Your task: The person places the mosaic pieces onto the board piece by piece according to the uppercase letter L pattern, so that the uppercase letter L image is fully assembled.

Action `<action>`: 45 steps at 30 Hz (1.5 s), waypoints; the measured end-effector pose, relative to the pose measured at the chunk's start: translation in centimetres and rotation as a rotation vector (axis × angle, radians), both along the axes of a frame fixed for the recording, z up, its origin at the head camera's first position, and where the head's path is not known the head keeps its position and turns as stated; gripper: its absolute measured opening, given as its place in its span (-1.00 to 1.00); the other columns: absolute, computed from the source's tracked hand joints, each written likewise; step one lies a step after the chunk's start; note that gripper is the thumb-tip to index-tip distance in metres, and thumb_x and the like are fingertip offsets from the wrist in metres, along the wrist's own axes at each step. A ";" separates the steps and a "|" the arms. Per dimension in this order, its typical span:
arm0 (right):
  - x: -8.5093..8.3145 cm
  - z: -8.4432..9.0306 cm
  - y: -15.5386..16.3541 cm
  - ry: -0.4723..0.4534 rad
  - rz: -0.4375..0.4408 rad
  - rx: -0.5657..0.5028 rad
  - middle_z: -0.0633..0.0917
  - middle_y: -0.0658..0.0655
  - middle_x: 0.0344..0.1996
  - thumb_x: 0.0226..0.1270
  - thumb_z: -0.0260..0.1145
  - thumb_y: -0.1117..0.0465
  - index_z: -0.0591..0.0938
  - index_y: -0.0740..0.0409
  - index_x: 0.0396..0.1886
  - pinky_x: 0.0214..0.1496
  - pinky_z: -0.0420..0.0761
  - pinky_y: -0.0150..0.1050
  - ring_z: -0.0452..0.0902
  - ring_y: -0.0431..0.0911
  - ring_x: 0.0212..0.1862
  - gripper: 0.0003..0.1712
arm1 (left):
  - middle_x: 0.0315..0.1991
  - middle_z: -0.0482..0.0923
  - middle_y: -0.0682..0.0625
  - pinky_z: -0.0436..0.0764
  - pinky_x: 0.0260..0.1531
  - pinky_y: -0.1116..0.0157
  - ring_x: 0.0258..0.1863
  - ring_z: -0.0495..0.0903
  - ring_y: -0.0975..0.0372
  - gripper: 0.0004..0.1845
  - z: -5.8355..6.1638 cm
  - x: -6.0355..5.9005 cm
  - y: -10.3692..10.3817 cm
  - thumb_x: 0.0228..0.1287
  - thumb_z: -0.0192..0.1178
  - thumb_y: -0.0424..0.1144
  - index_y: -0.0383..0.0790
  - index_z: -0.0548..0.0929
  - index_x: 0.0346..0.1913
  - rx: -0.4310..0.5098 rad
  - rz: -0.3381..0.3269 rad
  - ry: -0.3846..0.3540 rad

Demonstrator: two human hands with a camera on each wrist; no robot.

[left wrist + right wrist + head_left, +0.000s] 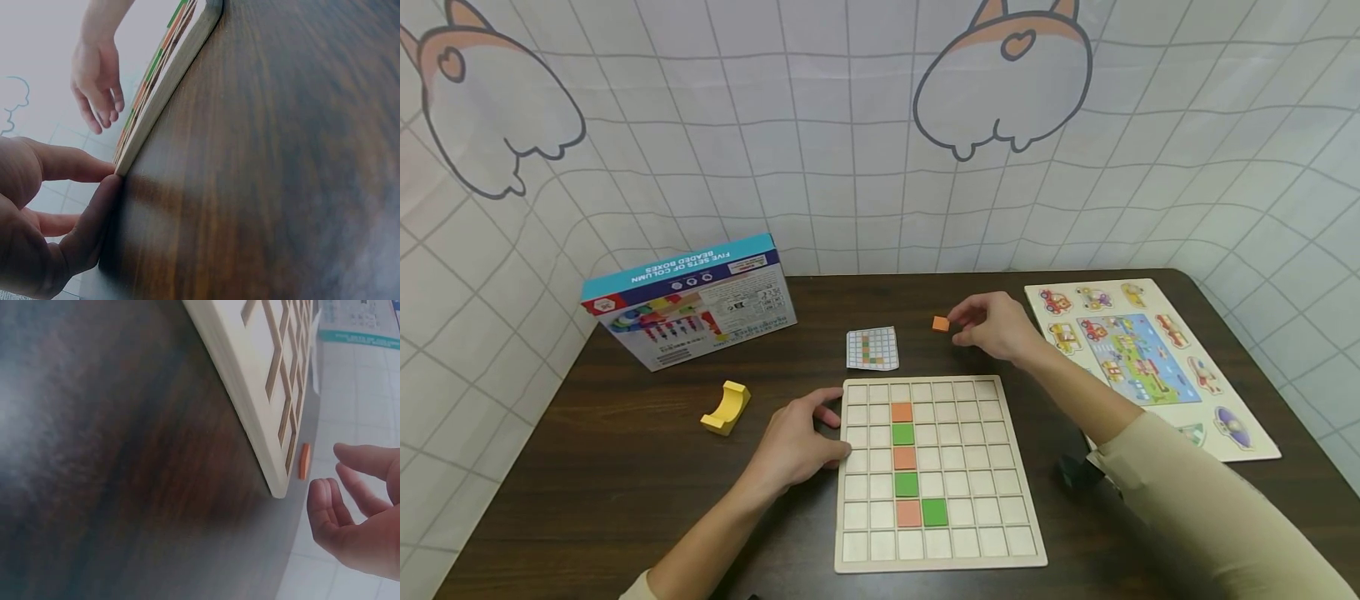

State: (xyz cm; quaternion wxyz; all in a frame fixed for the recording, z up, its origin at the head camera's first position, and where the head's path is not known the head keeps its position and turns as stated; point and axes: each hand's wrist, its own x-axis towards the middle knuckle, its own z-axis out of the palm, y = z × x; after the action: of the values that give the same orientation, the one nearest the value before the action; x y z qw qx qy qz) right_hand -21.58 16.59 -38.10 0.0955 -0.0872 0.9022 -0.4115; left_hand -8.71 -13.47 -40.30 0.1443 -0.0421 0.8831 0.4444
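We've got the grid board [937,475] flat on the dark table [625,467], w/ six tiles in so far: one column runs orange [902,412], green [903,433], orange, green, orange from top down, plus one more green [934,512] just right of the bottom orange. Rest of the cells sit bare wood, so we judge we're early on, most of the board left to fill.

The small pattern card [872,347] lies just beyond the board's far edge; too small for us to read how many cells it asks for, so we can't say exactly what's left.

Our left hand [797,446] rests on the board's left edge, fingers relaxed and lightly spread, thumb and fingertips touching the rim; holds nothing.

Our right hand [996,327] hovers past the board's far right corner, fingers loosely curled and apart, nothing between them. The loose orange tile [941,323] sits on the table just left of those fingertips, not touching as far as the wrist view shows. So the next piece isn't picked up yet.
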 end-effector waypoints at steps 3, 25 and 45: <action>-0.5 -0.2 0.0 -0.005 -0.012 0.011 0.73 0.24 -0.08 0.24 0.51 0.34 0.76 0.23 0.02 -0.09 0.55 -0.21 0.62 -0.01 -0.10 -0.66 | -0.15 0.61 -0.09 0.66 -0.52 0.28 -0.59 0.62 0.21 -0.18 0.0 0.0 0.0 -0.01 0.51 -0.46 -0.15 0.54 0.42 0.006 0.004 0.000; -3.0 -0.8 -1.1 0.007 0.004 0.066 0.74 0.21 -0.11 0.21 0.53 0.32 0.78 0.20 -0.01 -0.05 0.53 -0.19 0.59 -0.01 -0.10 -0.68 | -0.15 0.60 -0.09 0.67 -0.52 0.27 -0.59 0.62 0.21 -0.18 -0.2 -0.1 -0.1 -0.01 0.52 -0.47 -0.15 0.54 0.42 0.019 -0.001 -0.002; -3.9 -0.9 -1.6 -0.041 0.080 0.100 0.75 0.23 -0.09 0.19 0.53 0.36 0.78 0.24 0.02 -0.03 0.54 -0.19 0.57 0.05 -0.02 -0.64 | -0.15 0.59 -0.09 0.68 -0.52 0.27 -0.57 0.62 0.20 -0.18 -0.2 -0.1 -0.1 0.00 0.52 -0.46 -0.15 0.54 0.42 0.026 -0.001 -0.005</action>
State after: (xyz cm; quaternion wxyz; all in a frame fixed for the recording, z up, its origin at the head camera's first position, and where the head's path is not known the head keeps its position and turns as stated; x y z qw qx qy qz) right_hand -25.52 14.96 -39.03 0.1347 -0.1097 0.9153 -0.3634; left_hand -8.77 -13.62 -40.47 0.1472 -0.0410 0.8769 0.4556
